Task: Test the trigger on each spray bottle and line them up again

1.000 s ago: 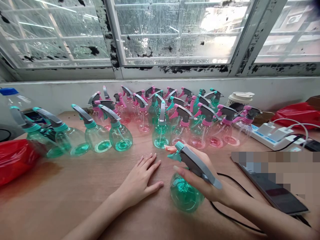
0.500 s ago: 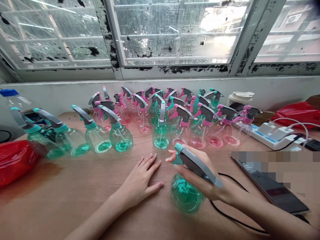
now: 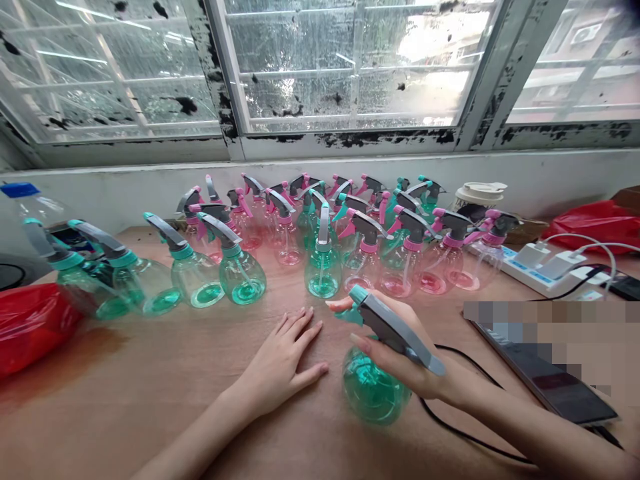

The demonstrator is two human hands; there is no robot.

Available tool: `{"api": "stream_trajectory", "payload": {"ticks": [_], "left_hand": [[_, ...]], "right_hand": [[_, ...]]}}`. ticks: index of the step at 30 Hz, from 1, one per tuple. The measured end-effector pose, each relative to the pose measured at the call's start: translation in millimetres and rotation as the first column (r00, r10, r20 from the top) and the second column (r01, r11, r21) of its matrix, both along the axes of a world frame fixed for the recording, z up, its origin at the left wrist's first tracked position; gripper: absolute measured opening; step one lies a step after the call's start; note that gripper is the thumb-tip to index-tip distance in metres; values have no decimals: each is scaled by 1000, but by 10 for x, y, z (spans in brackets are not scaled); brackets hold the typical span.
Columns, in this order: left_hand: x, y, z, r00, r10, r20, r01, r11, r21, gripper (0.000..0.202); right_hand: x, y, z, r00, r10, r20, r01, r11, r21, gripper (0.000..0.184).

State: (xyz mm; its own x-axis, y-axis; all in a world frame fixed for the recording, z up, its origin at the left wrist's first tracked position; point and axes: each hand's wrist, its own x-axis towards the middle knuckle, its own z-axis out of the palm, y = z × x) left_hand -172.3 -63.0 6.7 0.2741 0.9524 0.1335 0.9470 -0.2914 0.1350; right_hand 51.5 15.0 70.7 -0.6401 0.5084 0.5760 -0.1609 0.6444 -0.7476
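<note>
My right hand (image 3: pixel 400 357) is wrapped round the neck of a green spray bottle (image 3: pixel 373 390) with a grey and teal trigger head (image 3: pixel 387 327); the bottle stands on the wooden table (image 3: pixel 150 400) in front of me. My left hand (image 3: pixel 280 363) lies flat on the table just left of that bottle, fingers spread, holding nothing. Behind the hands stand several green spray bottles (image 3: pixel 240 273) in a row to the left and a crowd of pink spray bottles (image 3: pixel 400 267) with a few green ones towards the window wall.
A red plastic bag (image 3: pixel 30 327) lies at the left edge, another red bag (image 3: pixel 595 223) at the far right. A white power strip (image 3: pixel 540 270) with plugs, a black cable (image 3: pixel 465 437) and a dark tablet (image 3: pixel 550 383) sit to the right. A white lidded cup (image 3: pixel 480 195) stands by the wall.
Almost nothing moved. My right hand shifted its fingers slightly on the green bottle's trigger head; my left hand stayed flat on the table.
</note>
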Motion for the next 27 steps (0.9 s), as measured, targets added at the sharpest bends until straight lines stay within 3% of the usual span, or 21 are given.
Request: {"api": "stream_trajectory", "payload": {"ticks": [4, 9, 16, 21, 25, 27], "left_hand": [[-5, 6, -17, 1000, 3, -10, -4, 1000, -4, 66], [4, -7, -17, 1000, 5, -12, -5, 1000, -7, 66], [14, 0, 16, 1000, 2, -28, -3, 999, -33, 66], [7, 3, -2, 1000, 2, -29, -3, 1000, -19, 66], [7, -3, -3, 1000, -2, -14, 2, 1000, -5, 64], [10, 0, 2, 1000, -3, -4, 3, 1000, -1, 63]], "right_hand": [[6, -5, -51, 999, -35, -15, 35, 999, 10, 39], [-2, -11, -28, 997, -74, -4, 74, 997, 33, 39], [-9, -42, 98, 997, -76, 0, 76, 991, 107, 18], [0, -22, 82, 998, -59, 6, 58, 988, 140, 20], [7, -24, 95, 999, -37, -10, 38, 987, 153, 6], [10, -32, 114, 999, -30, -16, 32, 984, 173, 8]]}}
